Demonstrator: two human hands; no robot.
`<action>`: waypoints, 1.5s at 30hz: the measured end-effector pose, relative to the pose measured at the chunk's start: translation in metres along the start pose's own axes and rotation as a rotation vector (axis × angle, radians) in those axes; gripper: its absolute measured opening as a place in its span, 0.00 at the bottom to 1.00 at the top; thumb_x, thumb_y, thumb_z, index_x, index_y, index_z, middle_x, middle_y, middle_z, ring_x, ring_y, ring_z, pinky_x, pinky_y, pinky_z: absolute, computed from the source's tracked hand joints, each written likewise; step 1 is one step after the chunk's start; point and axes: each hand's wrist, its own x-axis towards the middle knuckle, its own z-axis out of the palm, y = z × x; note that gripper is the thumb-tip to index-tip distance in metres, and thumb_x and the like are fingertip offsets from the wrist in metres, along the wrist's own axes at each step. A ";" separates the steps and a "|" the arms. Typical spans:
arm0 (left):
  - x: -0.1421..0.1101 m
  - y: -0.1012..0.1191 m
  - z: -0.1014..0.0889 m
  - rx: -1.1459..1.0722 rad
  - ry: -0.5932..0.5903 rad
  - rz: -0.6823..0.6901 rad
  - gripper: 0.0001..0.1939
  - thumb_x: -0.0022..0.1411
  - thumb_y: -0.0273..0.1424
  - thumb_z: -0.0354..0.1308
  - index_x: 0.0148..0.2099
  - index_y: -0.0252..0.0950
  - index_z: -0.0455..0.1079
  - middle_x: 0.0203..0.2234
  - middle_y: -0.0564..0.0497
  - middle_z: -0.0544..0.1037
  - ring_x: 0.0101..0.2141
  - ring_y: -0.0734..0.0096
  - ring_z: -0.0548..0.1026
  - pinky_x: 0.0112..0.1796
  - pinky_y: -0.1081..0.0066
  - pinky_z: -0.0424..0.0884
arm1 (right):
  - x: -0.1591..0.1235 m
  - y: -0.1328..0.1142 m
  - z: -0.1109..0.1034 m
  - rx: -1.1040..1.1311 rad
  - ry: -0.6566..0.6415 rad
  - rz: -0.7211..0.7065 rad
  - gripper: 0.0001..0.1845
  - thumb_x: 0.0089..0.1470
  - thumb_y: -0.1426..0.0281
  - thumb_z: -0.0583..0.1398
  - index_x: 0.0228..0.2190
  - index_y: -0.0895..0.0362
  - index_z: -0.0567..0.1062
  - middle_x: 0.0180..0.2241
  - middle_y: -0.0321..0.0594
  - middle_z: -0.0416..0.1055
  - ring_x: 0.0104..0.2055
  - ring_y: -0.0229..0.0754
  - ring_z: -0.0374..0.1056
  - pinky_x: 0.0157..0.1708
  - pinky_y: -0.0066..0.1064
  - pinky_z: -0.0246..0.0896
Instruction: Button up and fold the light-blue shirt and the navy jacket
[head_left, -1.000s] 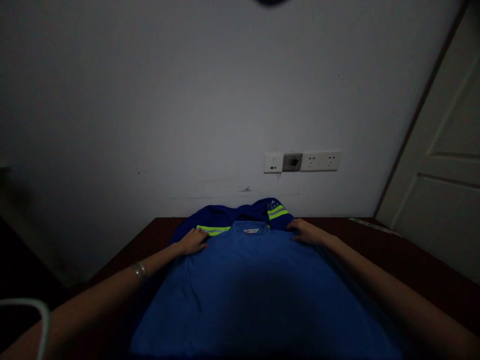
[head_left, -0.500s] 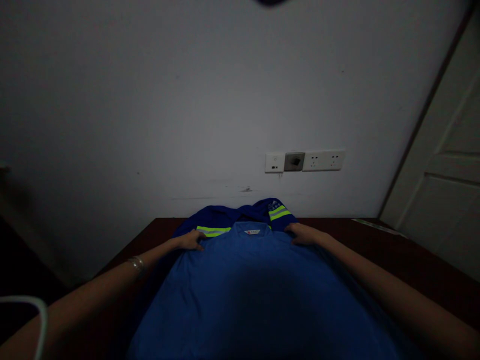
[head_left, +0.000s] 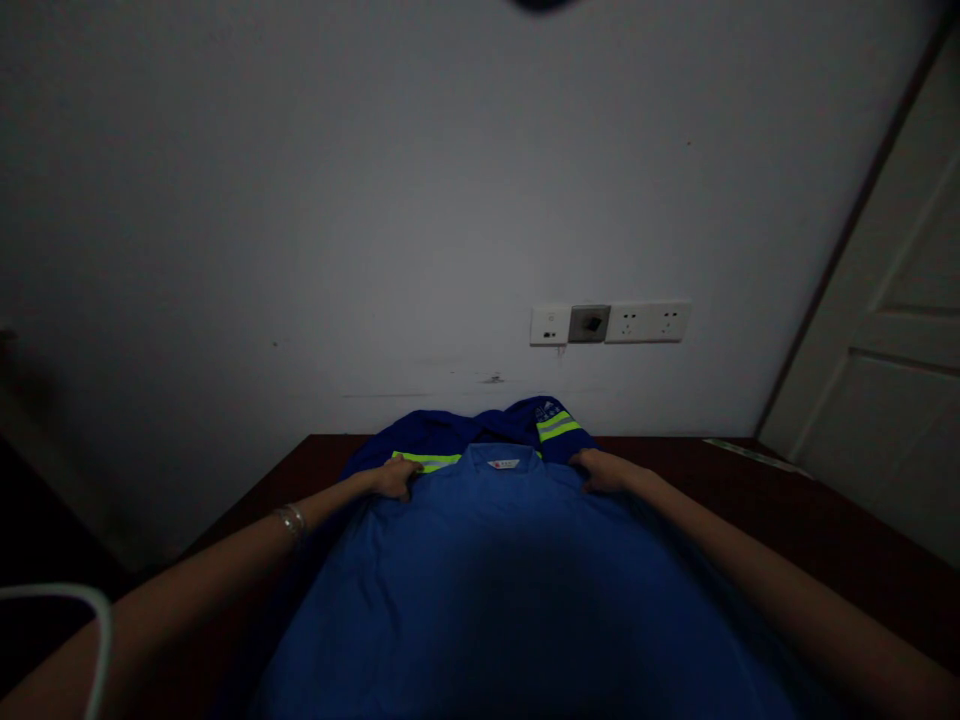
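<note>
lying collar outward, the shirt [head_left: 510, 580] spreads over the table [head_left: 757, 495]. at its shoulders, the left hand [head_left: 394, 479] and right hand [head_left: 609, 471] have fingers curled nearly closed, seemingly pinching cloth; how tightly, i cannot tell. best tug both evenly, keeping the collar [head_left: 503, 453] centred and the jacket [head_left: 442, 428] behind uncaught.

Two hands are recorded: one left hand [head_left: 394, 479] and one right hand [head_left: 604, 471]. Garments total two: one light-blue shirt [head_left: 450, 550] and one dark-blue garment [head_left: 439, 426]. Also noted: one collar label [head_left: 503, 464], one counter [head_left: 675, 463], one grey wall plate [head_left: 589, 324], one door [head_left: 885, 400] and one white cable [head_left: 103, 625].
</note>
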 end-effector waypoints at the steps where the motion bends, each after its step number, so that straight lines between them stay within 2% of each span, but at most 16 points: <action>1: 0.001 0.003 -0.001 0.006 -0.002 -0.009 0.28 0.40 0.31 0.60 0.48 0.37 0.65 0.41 0.48 0.73 0.45 0.55 0.67 0.46 0.62 0.60 | -0.001 -0.002 0.000 -0.029 0.002 0.014 0.28 0.39 0.71 0.63 0.46 0.59 0.69 0.48 0.50 0.66 0.50 0.51 0.63 0.46 0.35 0.58; 6: 0.001 0.015 -0.005 0.027 -0.004 -0.075 0.21 0.39 0.29 0.60 0.41 0.37 0.69 0.37 0.50 0.74 0.42 0.58 0.68 0.46 0.63 0.61 | -0.004 -0.014 0.000 -0.131 0.020 0.045 0.22 0.43 0.72 0.59 0.43 0.60 0.70 0.45 0.52 0.67 0.46 0.52 0.66 0.40 0.36 0.61; 11: -0.002 0.022 -0.006 0.042 0.021 -0.161 0.21 0.40 0.28 0.59 0.42 0.39 0.70 0.39 0.49 0.73 0.46 0.55 0.66 0.46 0.59 0.62 | -0.007 -0.019 -0.002 -0.167 0.028 0.049 0.20 0.42 0.73 0.59 0.41 0.61 0.71 0.44 0.53 0.67 0.43 0.52 0.68 0.38 0.36 0.61; 19: -0.004 0.020 0.002 0.036 0.119 -0.176 0.13 0.42 0.27 0.57 0.35 0.37 0.71 0.37 0.47 0.73 0.45 0.56 0.67 0.45 0.60 0.62 | -0.014 -0.024 -0.003 -0.183 0.067 0.062 0.17 0.44 0.76 0.56 0.39 0.61 0.72 0.43 0.53 0.68 0.43 0.52 0.67 0.38 0.36 0.61; 23: -0.007 0.017 0.004 -0.040 0.182 -0.137 0.13 0.41 0.27 0.58 0.34 0.35 0.70 0.39 0.47 0.73 0.42 0.59 0.69 0.42 0.65 0.65 | -0.018 -0.026 -0.005 -0.154 0.072 0.067 0.16 0.45 0.75 0.56 0.39 0.59 0.72 0.43 0.51 0.68 0.45 0.51 0.67 0.39 0.34 0.61; 28: -0.013 0.012 0.000 -0.197 0.172 -0.104 0.08 0.41 0.26 0.55 0.30 0.34 0.69 0.28 0.52 0.73 0.31 0.67 0.71 0.32 0.74 0.65 | -0.021 -0.021 -0.010 -0.117 0.072 0.089 0.16 0.45 0.72 0.58 0.39 0.57 0.72 0.45 0.49 0.68 0.46 0.50 0.66 0.40 0.33 0.60; 32: -0.016 0.005 -0.006 -0.285 0.134 -0.064 0.07 0.41 0.27 0.55 0.28 0.33 0.67 0.23 0.55 0.71 0.27 0.72 0.69 0.26 0.77 0.62 | -0.023 -0.016 -0.015 -0.100 0.066 0.101 0.18 0.45 0.69 0.59 0.41 0.55 0.72 0.44 0.47 0.70 0.47 0.50 0.65 0.40 0.34 0.60; 41: -0.017 -0.007 -0.015 -0.313 0.137 0.038 0.10 0.42 0.29 0.56 0.32 0.33 0.68 0.27 0.55 0.73 0.28 0.73 0.69 0.29 0.77 0.63 | -0.030 -0.016 -0.023 -0.109 0.090 0.083 0.18 0.46 0.67 0.58 0.42 0.53 0.71 0.43 0.46 0.70 0.47 0.51 0.65 0.39 0.35 0.59; 45: -0.022 -0.004 -0.019 -0.335 0.090 0.041 0.09 0.44 0.30 0.55 0.32 0.33 0.69 0.26 0.56 0.73 0.28 0.73 0.69 0.30 0.77 0.63 | -0.032 -0.015 -0.026 -0.096 0.091 0.081 0.18 0.46 0.66 0.58 0.42 0.53 0.71 0.43 0.46 0.70 0.47 0.50 0.65 0.39 0.34 0.59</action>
